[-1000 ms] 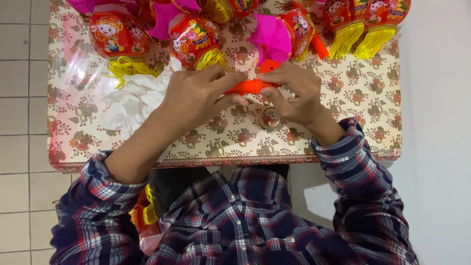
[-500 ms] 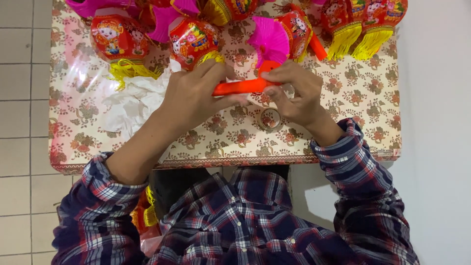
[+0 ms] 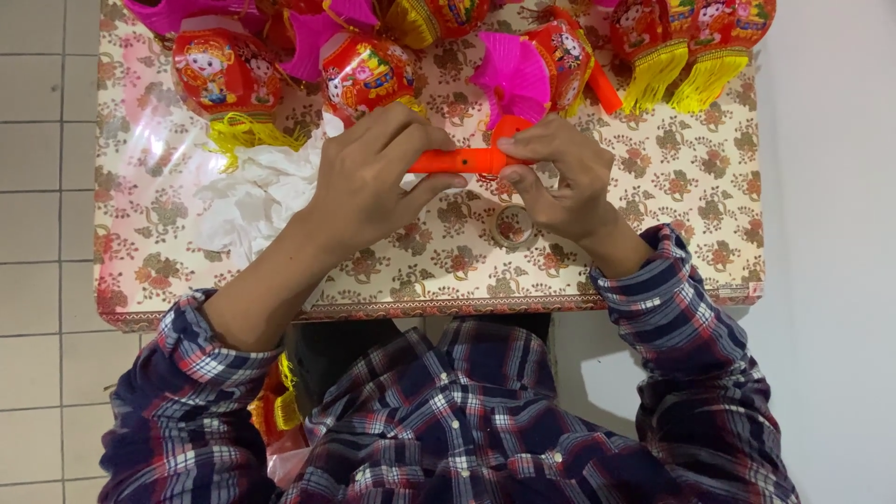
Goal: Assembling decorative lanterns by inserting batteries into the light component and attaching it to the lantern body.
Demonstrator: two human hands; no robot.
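Note:
Both my hands hold an orange plastic stick level over the middle of the table. My left hand grips its left end, fingers curled over it. My right hand pinches its right end, just below a pink paper fan. A small roll of clear tape lies on the cloth under my right hand.
The table has a floral cloth. Red paper lanterns with yellow tassels line its far edge. A crumpled white plastic bag lies at the left. More lanterns in a bag sit by my lap. Tiled floor is left.
The orange stick has turned level between my hands, and both hands have shifted slightly along it. The lanterns have not moved.

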